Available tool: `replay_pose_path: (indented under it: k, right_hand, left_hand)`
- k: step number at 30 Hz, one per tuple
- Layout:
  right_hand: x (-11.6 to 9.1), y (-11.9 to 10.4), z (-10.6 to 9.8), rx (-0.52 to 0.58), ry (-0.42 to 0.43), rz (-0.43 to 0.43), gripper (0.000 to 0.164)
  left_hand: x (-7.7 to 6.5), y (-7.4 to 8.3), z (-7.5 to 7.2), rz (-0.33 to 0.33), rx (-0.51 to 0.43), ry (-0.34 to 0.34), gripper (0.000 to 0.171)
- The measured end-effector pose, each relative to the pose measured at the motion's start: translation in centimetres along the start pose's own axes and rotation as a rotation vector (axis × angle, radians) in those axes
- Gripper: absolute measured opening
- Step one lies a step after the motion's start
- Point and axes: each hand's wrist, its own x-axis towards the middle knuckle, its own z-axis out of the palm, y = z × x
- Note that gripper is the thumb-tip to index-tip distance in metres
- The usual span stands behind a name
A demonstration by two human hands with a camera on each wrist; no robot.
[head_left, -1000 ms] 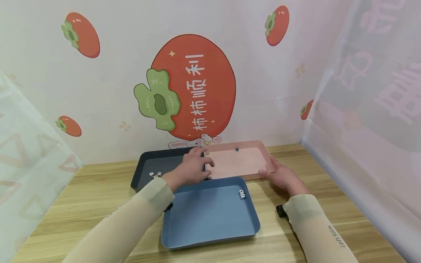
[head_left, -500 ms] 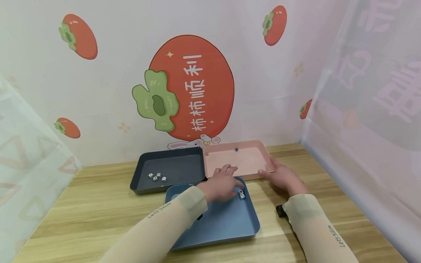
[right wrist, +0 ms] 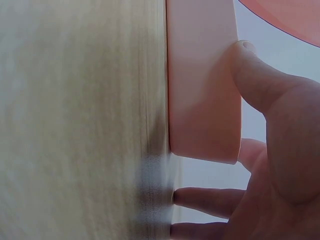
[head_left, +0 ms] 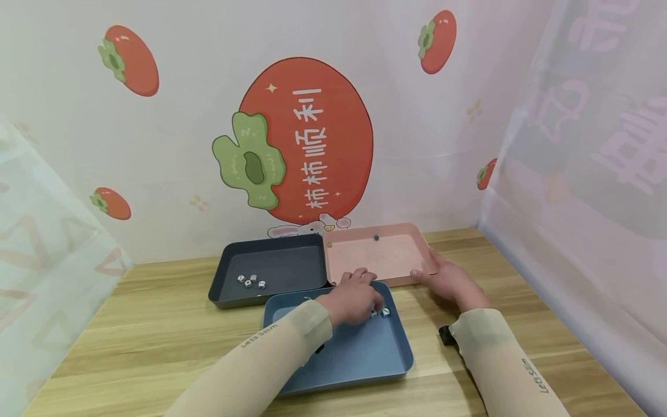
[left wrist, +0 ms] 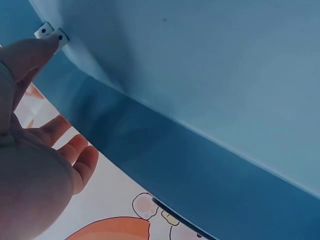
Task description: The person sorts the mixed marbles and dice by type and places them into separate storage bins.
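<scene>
My left hand (head_left: 354, 298) reaches into the blue tray (head_left: 365, 365) near its far right corner. Two small white dice (head_left: 386, 313) with dark pips lie there. In the left wrist view the thumb tip overlaps one die (left wrist: 61, 38), pinching it, with the index finger mostly hidden behind the thumb; the other die (left wrist: 44, 30) sits right beside it. The remaining fingers extend past the tray's rim. My right hand (head_left: 450, 284) holds the near right corner of the pink tray (right wrist: 205, 100), thumb at the rim and fingers around the end wall.
A dark grey tray (head_left: 281, 241) stands at the back left with several white dice (head_left: 248, 284) in it. In the pink tray lie a small dark blue piece (head_left: 376, 238) and a small yellowish one (head_left: 329, 245). A printed cloth (head_left: 182, 145) hangs behind the wooden table (head_left: 130, 324).
My left hand has moved right from over the dark grey and pink trays into the blue tray. One die there has shifted left from its neighbour. The right hand stays on the pink tray.
</scene>
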Motion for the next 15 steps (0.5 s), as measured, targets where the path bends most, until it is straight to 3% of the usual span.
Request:
replay_pose_path:
  k: [3, 15]
  right_hand:
    - [0.0, -0.1, 0.0, -0.007, -0.002, 0.003, 0.100]
    - [-0.1, -0.1, 0.1, 0.011, -0.006, 0.033, 0.104]
  left_hand:
    - [0.0, -0.3, 0.2, 0.005, 0.014, 0.001, 0.007]
    - [-0.6, -1.6, 0.6, -0.008, -0.045, 0.005, 0.011]
